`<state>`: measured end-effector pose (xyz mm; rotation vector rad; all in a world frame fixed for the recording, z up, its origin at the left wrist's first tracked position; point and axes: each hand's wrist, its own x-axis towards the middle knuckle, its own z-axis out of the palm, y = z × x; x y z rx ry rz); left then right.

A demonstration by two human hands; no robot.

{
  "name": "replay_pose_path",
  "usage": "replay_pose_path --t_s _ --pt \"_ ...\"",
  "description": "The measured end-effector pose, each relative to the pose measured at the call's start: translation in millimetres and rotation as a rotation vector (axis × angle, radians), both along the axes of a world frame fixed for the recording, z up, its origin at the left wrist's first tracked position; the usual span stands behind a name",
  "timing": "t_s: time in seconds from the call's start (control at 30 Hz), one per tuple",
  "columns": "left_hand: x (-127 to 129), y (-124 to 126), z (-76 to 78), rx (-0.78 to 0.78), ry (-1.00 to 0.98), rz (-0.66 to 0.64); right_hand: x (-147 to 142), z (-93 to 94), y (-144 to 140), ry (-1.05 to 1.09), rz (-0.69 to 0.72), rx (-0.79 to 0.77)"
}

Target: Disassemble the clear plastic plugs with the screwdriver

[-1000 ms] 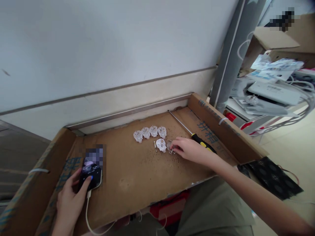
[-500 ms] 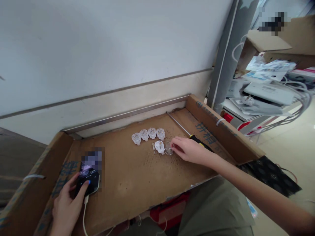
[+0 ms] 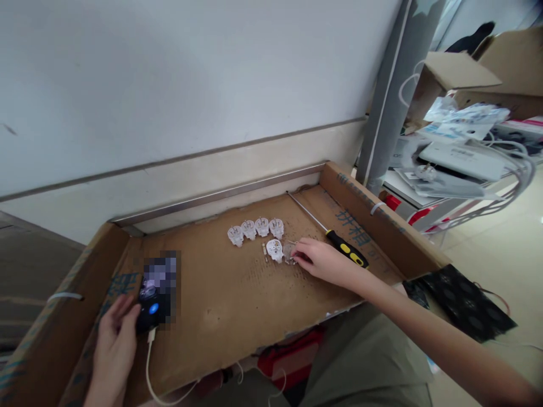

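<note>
My left hand [image 3: 115,336] is at the left edge of a phone [image 3: 153,305] lying on the cardboard, with its thumb off the screen and fingers loosely parted. A white charging cable [image 3: 150,362] runs from the phone's lower end. My right hand [image 3: 311,259] pinches the edge of a clear plastic piece [image 3: 289,254] on the cardboard. Just left of it lies an opened white plug body [image 3: 275,250], with small slim parts [image 3: 264,252] beside that. Several white plug pieces [image 3: 255,228] with upright pins form a row behind. Fine details of the clear piece are blurred.
A screwdriver [image 3: 345,247] with a black-and-yellow handle lies behind my right hand. Cardboard walls [image 3: 377,220] edge the tray. A grey post [image 3: 388,96] stands at right, beside a shelf with cables, bags and a box [image 3: 458,70]. A black panel [image 3: 462,302] sits low at right.
My left thumb has come off the phone screen, and the left hand has drawn back to the phone's left edge. My right hand has shifted slightly left at the clear piece.
</note>
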<state>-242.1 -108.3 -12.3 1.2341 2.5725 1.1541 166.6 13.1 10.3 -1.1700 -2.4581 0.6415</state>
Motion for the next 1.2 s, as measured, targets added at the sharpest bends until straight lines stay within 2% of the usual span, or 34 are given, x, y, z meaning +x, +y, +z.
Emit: replay_pose_path --t_s 0.1,0.2,0.33,0.4,0.53,0.6,0.67,0.77,0.9,1.2 --pt "24.7 1.4 16.8 0.008 -0.09 0.105 0.8 0.0 -2.4 0.017 -0.008 0.02" --pt "43.5 5.6 24.4 0.0 0.064 -0.016 2.4 -1.1 -5.9 0.049 -0.032 0.04" --pt "68.6 15.2 32.1 0.071 0.319 -0.135 1.2 -2.9 -8.1 0.126 -0.064 0.052" --pt "94.5 22.3 39.8 0.129 0.365 -0.273 -2.0 -3.6 -8.1 0.179 -0.07 0.038" --pt "169.2 47.7 49.9 0.031 0.427 -0.783 -8.8 -4.7 -8.5 0.271 -0.075 -0.012" --pt "199.4 64.9 47.5 0.012 0.445 -0.915 -9.4 -6.0 -8.9 0.29 -0.084 -0.024" --pt "215.6 80.5 41.1 0.031 0.449 -0.948 -8.1 -8.2 -8.9 0.29 -0.098 -0.025" --pt "219.3 94.0 29.1 0.06 0.418 -0.965 -5.8 -11.5 -8.3 0.261 -0.111 -0.009" --pt "215.3 95.1 18.9 0.05 0.353 -0.991 -7.0 -11.9 -8.1 0.199 -0.095 0.022" --pt "211.2 93.5 19.2 0.134 0.283 -0.97 -11.2 -8.7 -10.0 0.174 -0.041 0.034"
